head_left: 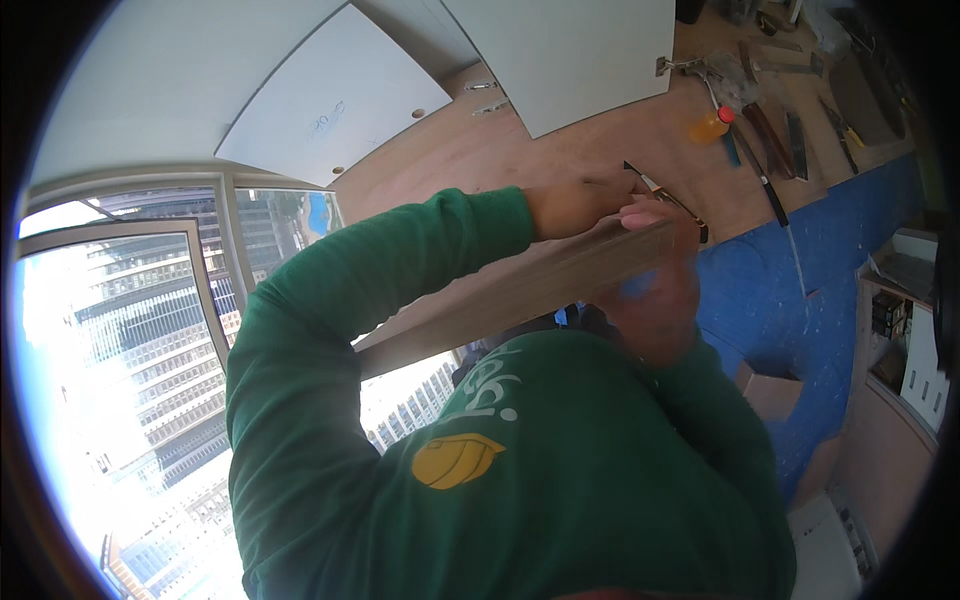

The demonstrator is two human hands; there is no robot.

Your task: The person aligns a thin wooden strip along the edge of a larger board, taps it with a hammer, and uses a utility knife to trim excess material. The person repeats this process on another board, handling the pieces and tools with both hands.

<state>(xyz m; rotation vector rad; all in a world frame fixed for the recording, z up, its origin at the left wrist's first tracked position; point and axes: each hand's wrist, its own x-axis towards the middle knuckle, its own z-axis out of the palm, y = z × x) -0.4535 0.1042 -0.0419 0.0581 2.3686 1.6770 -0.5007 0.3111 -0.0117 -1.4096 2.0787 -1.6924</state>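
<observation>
My left hand [585, 205] reaches across from the left, in a green sleeve, and lies at the upper side of a long brown wooden board [510, 295], near its right end. Its fingers partly merge with those of the other hand, so their grip does not show. My right hand [655, 315] is smeared by motion at that same end of the board, with some fingertips over its top edge. Just beyond both hands is a slim cutter-like tool [662, 192] with a dark tip and an orange and black handle. Whether a hand touches it, I cannot tell.
White panels [590, 60] stand at the back, with hinges fixed to one. An orange bottle [712, 125] with a red cap and several hand tools [770, 140] lie on the plywood worktop [440, 160]. Blue sheeting [745, 290] covers the floor at right. An open window [120, 330] is at left.
</observation>
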